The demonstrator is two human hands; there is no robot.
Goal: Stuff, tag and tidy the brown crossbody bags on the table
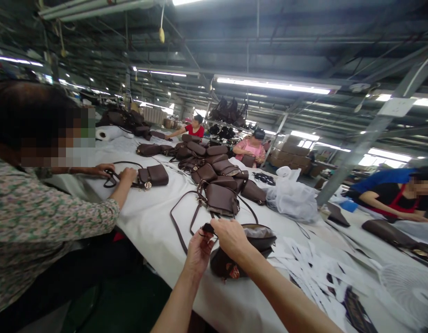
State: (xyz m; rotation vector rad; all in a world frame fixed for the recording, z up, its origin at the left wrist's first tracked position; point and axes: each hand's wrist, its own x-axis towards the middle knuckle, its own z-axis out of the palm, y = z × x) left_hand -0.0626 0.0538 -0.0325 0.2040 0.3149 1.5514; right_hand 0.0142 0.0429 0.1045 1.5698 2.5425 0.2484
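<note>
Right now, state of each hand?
Left hand: closed on a small black strap-like piece.
Right hand: fingers curled beside it; whether they grip it can't be told.

Brown bags; white tablecloth; floral-patterned sleeve.

The one camera sits on the person's head and looks forward and a bit down, across the long white bench. The left hand and right hand are close to it, low near the middle, and a flowery sleeve is close by on the left. The wide view looks tipped, and it takes in the high roof too.
</note>
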